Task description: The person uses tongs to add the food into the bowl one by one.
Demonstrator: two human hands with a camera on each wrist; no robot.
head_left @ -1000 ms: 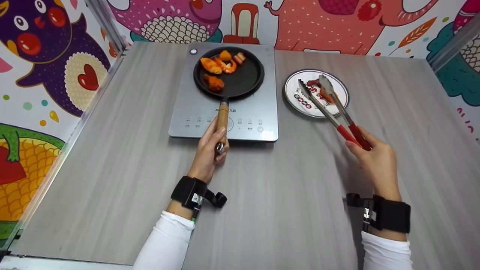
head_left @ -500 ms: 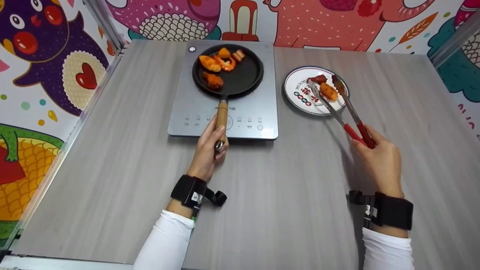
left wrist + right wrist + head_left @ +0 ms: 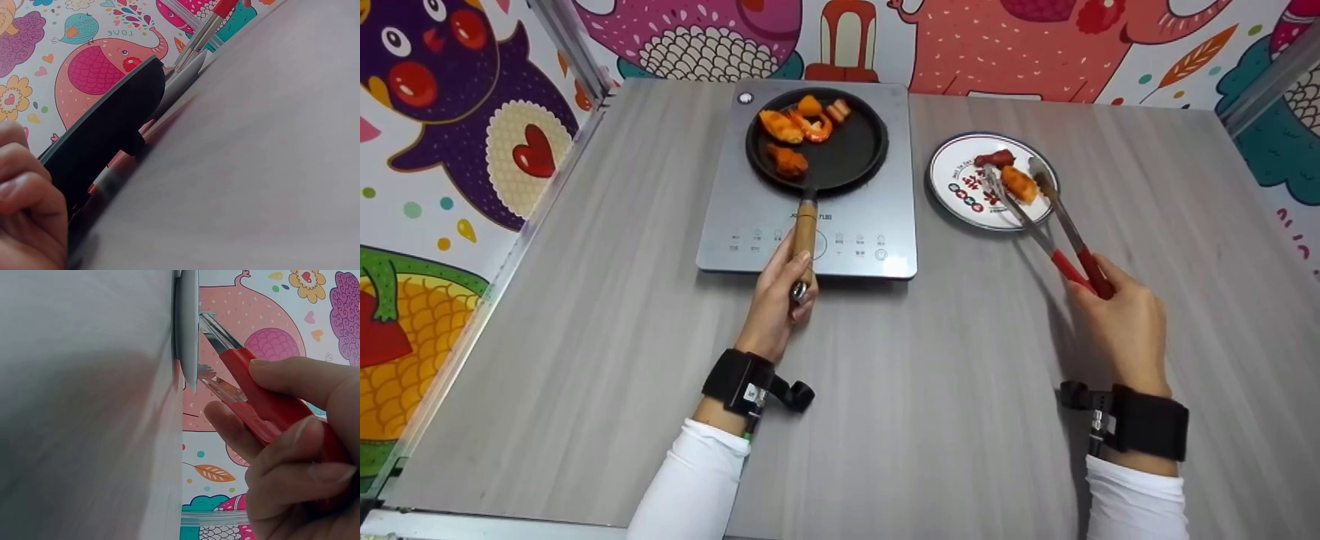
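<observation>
My left hand (image 3: 781,296) grips the wooden handle (image 3: 805,232) of a black frying pan (image 3: 851,161) that sits on a silver induction cooktop (image 3: 720,217). Inside the pan lie several food pieces, among them a shrimp (image 3: 817,129) and a browned chunk (image 3: 787,161). My right hand (image 3: 1125,330) holds red-handled metal tongs (image 3: 1069,217), their arms apart over a white plate (image 3: 960,176). An orange-yellow food piece (image 3: 1018,184) lies between the tong tips, and a dark red piece (image 3: 994,158) is just behind it. In the right wrist view, fingers and thumb wrap the tongs' red grips (image 3: 264,399).
A grey wood-grain table (image 3: 945,405) carries the cooktop and plate, the plate standing to the cooktop's right. Cartoon-painted panels (image 3: 997,52) border the back and sides, joined by metal corner posts (image 3: 574,52).
The tongs shifted right and spread, so their tips now straddle the orange-yellow piece they covered before. Over the last half second they narrowed slightly around it. The left hand and pan stayed in place.
</observation>
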